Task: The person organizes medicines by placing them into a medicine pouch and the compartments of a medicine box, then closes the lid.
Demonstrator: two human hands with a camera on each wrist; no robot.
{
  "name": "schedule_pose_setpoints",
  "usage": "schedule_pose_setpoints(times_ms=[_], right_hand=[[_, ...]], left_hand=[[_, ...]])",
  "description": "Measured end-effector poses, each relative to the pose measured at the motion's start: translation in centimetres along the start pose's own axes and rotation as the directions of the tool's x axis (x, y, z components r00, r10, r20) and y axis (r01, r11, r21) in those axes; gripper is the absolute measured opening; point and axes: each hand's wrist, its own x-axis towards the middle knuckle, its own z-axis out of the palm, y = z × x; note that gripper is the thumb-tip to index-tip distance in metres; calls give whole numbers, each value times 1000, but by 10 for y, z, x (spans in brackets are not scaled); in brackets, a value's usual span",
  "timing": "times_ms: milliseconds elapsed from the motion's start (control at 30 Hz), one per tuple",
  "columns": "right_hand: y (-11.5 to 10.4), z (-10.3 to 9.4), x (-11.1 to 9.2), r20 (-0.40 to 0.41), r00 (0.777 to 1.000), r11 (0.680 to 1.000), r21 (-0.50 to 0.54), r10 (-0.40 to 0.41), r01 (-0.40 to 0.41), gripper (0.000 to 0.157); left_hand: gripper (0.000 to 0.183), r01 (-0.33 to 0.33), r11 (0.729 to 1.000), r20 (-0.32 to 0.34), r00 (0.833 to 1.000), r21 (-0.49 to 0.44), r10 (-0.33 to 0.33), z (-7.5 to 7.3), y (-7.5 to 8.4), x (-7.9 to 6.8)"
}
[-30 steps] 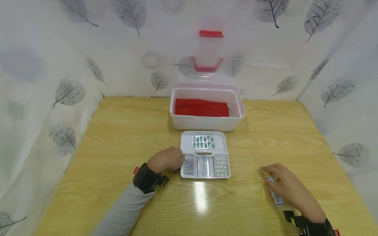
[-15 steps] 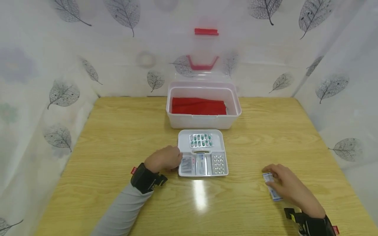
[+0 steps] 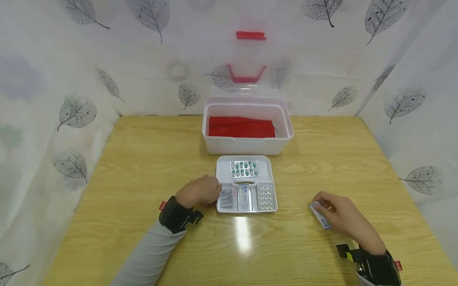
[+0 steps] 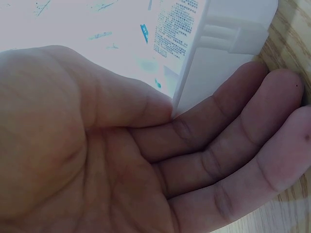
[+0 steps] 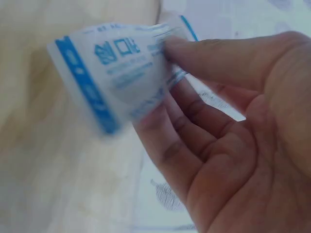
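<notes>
My left hand (image 3: 198,190) pinches the left edge of a white plastic tray (image 3: 223,163). In the left wrist view the thumb lies at the top of the tray's wall (image 4: 216,73), with the fingers (image 4: 233,131) along its outer side. My right hand (image 3: 345,214) holds a white-and-blue adhesive bandage packet (image 3: 319,215) between thumb and fingers, right of the tray. The right wrist view shows the packet (image 5: 121,73) tilted and slightly bent, its printed face showing. The tray holds a green-and-white capsule blister (image 3: 244,169), a silver tablet blister (image 3: 266,198) and flat packets (image 3: 244,198).
Behind the tray stands a translucent white box (image 3: 247,146), its lid raised against the leaf-patterned curtain (image 3: 154,87). A folded red cloth (image 3: 241,127) lies inside it. Both sit on a wooden table (image 3: 150,159) with curtain along its sides.
My right hand has closed on the bandage packet, which lay on the table, and has lifted and moved it slightly left and away. The left hand has stayed at the tray's edge.
</notes>
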Motion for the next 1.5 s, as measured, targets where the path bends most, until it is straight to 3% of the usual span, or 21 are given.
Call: schedule_pose_setpoints(times_ms=[100, 367, 667, 1000, 1500], right_hand=[[-9, -1, 9, -53, 997, 998, -1, -60, 60, 10], [-35, 2, 29, -51, 997, 998, -12, -56, 56, 7], [-69, 9, 59, -28, 979, 974, 103, -200, 202, 14], [-102, 23, 99, 47, 973, 963, 160, -225, 215, 18], [-120, 51, 120, 82, 966, 953, 202, -247, 226, 18]], left_hand=[[34, 5, 1000, -2, 1000, 11, -5, 0, 0, 1], [34, 6, 1000, 3, 1000, 7, -6, 2, -1, 3], [36, -10, 1000, -16, 1000, 18, 10, 3, -4, 2], [37, -17, 1000, -26, 1000, -7, 17, 2, -5, 2], [38, -27, 1000, -27, 999, -9, 27, 1, -6, 3]])
